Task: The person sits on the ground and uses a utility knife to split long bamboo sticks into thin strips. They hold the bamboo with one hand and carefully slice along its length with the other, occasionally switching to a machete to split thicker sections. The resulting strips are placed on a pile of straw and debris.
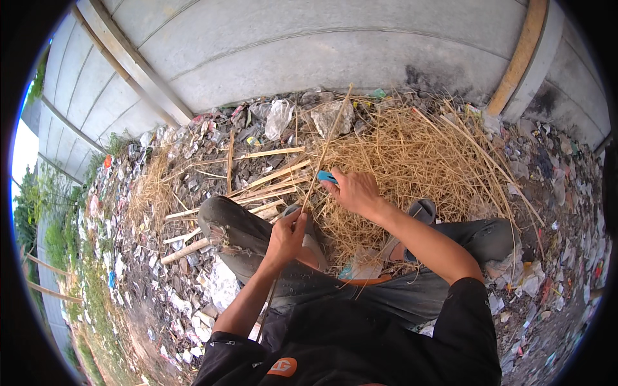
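A long, thin bamboo strip slants from near the wall down past my lap. My left hand is closed around its lower part, above my bent knee. In my right hand is a small blue-handled cutter, gripped in the fist. Its front end meets the strip or lies right beside it, a little above my left hand; the blade itself is too small to make out. Beyond and right of my hands spreads a heap of straw-coloured shavings.
Several split bamboo pieces lie left of the heap, near my left knee. A grey panel wall with upright posts stands ahead. Scraps of plastic litter cover the ground, and a pale stone sits near the wall. My sandalled feet flank the shavings.
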Demonstrator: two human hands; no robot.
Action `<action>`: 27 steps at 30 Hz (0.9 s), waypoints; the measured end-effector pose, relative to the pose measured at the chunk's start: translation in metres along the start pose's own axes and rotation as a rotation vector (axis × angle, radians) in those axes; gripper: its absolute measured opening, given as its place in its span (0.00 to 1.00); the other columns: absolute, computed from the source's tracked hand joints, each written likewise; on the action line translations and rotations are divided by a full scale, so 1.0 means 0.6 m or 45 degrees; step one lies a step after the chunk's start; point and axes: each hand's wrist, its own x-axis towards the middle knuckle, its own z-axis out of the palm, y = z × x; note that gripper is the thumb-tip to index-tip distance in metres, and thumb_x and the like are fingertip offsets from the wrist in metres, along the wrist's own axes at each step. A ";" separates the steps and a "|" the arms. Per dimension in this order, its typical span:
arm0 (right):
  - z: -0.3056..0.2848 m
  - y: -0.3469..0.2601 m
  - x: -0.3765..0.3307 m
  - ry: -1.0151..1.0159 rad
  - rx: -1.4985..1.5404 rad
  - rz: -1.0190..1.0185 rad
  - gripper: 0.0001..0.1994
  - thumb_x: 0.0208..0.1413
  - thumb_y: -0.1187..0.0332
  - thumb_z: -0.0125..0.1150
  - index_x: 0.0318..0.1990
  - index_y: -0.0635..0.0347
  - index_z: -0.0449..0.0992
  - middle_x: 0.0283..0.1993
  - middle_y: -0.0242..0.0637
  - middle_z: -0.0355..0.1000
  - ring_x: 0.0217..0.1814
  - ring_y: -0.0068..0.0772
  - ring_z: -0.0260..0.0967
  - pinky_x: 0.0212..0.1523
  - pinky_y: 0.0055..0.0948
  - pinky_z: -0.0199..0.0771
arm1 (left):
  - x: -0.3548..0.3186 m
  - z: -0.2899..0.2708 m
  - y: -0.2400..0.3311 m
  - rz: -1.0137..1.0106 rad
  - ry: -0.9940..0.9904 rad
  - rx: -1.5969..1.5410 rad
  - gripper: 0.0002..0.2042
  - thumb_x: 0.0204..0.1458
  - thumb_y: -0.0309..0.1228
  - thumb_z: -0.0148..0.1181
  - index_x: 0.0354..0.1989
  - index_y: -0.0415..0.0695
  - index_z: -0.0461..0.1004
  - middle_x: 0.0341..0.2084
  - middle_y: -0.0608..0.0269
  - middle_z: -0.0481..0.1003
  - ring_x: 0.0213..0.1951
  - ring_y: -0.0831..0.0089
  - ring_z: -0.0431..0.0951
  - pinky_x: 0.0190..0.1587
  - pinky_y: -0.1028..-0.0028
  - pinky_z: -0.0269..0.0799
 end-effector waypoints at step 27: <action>0.026 0.012 -0.003 -0.093 0.163 -0.064 0.33 0.70 0.35 0.43 0.28 0.56 0.76 0.14 0.36 0.69 0.20 0.34 0.73 0.24 0.44 0.73 | -0.006 -0.017 -0.044 -0.235 -0.258 -0.349 0.18 0.72 0.39 0.50 0.53 0.38 0.79 0.15 0.77 0.62 0.18 0.85 0.62 0.22 0.77 0.57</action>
